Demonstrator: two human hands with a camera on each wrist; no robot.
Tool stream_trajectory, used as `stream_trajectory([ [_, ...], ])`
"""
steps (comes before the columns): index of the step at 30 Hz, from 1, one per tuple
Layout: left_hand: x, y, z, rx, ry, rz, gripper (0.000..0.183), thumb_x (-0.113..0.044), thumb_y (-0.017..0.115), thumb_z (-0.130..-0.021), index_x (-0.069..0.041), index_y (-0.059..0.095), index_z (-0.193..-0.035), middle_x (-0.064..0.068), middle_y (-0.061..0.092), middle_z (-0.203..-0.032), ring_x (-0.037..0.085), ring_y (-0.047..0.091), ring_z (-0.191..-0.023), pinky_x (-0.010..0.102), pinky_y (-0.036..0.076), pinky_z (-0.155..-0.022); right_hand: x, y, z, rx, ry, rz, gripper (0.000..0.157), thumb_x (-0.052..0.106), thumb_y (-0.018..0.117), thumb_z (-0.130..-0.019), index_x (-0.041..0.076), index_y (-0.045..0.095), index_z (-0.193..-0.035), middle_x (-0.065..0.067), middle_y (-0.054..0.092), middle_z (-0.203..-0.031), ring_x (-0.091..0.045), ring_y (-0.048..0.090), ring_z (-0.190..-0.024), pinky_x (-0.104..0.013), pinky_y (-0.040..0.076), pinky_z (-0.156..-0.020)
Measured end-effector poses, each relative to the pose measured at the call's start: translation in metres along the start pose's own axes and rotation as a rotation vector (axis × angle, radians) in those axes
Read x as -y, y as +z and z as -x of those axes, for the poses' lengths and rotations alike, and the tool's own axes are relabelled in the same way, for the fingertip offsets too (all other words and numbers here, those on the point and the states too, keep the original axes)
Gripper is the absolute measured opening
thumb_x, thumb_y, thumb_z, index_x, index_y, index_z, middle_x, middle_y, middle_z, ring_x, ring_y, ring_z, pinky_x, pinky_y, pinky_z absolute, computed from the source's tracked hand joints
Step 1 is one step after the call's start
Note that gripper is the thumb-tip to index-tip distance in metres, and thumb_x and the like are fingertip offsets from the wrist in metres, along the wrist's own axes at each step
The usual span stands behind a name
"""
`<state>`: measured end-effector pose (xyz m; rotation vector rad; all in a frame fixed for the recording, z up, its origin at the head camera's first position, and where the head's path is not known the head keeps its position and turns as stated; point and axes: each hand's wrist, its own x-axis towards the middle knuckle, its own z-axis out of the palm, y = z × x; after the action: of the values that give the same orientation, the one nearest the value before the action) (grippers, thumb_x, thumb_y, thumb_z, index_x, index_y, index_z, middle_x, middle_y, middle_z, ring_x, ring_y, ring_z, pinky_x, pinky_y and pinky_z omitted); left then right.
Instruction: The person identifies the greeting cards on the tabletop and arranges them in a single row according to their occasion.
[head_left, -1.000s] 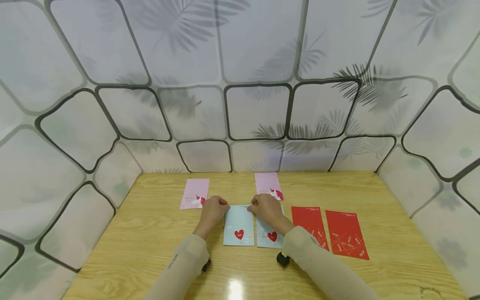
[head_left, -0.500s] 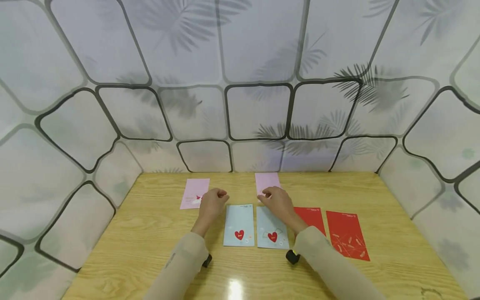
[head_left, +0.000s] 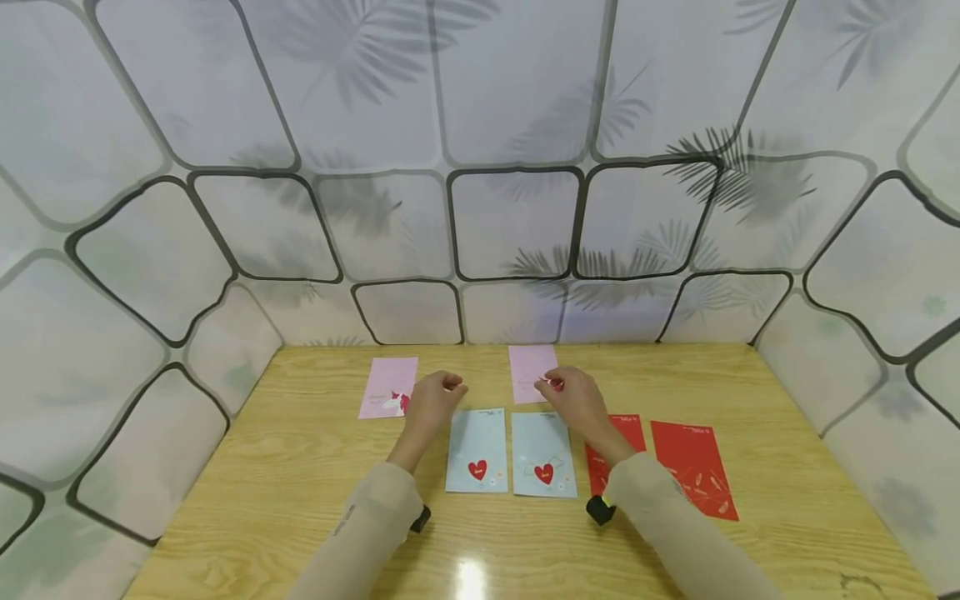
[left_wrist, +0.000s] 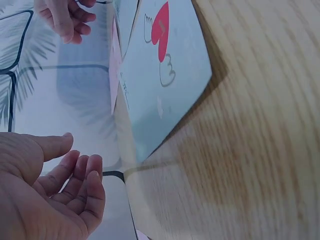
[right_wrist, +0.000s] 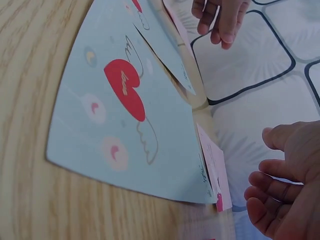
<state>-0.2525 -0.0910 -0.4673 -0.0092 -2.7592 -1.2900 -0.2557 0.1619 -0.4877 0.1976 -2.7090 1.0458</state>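
Note:
Two pale blue cards with red hearts lie side by side on the table: the left blue card (head_left: 476, 442) and the right blue card (head_left: 542, 437). My left hand (head_left: 431, 408) hovers past the upper left corner of the left one, fingers loosely curled around nothing, as its wrist view also shows (left_wrist: 55, 190). Beyond the right blue card's upper right corner is my right hand (head_left: 579, 407), likewise holding nothing, thumb apart from the fingers in the right wrist view. It overlaps a pink unicorn card (head_left: 531, 367) in the head view, hiding part of its picture.
Another pink unicorn card (head_left: 388, 383) lies at the back left. Two red cards lie on the right, one partly under my right forearm (head_left: 630, 429), the other further right (head_left: 693, 458). A patterned curtain (head_left: 517, 225) rises behind the wooden table (head_left: 285, 467).
Both hands have left the blue cards' top edges. The right hand has moved right and away, uncovering the right blue card; the left has risen slightly. The cards have stayed in place.

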Motion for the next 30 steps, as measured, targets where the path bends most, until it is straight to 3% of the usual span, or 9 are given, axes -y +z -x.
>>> stream_trajectory([
  [15, -0.005, 0.002, 0.0, 0.006, 0.003, -0.002, 0.02, -0.016, 0.072, -0.098, -0.001, 0.074, -0.11, 0.01, 0.073, -0.101, 0.022, 0.067, -0.083, 0.036, 0.056, -0.071, -0.002, -0.012, 0.002, -0.013, -0.008, -0.034, 0.031, 0.025, 0.075, -0.096, -0.003, 0.075, -0.109, -0.013, 0.072, -0.096, -0.025, 0.065, -0.082, -0.042, 0.055, -0.071],
  [30, 0.002, -0.011, 0.001, -0.017, -0.014, -0.01, 0.023, -0.017, 0.073, -0.097, -0.001, 0.075, -0.112, 0.011, 0.075, -0.101, 0.022, 0.069, -0.081, 0.037, 0.056, -0.069, 0.005, 0.004, -0.001, 0.012, -0.032, -0.069, 0.031, 0.023, 0.075, -0.094, -0.004, 0.075, -0.111, -0.012, 0.071, -0.098, -0.026, 0.063, -0.086, -0.042, 0.054, -0.077],
])
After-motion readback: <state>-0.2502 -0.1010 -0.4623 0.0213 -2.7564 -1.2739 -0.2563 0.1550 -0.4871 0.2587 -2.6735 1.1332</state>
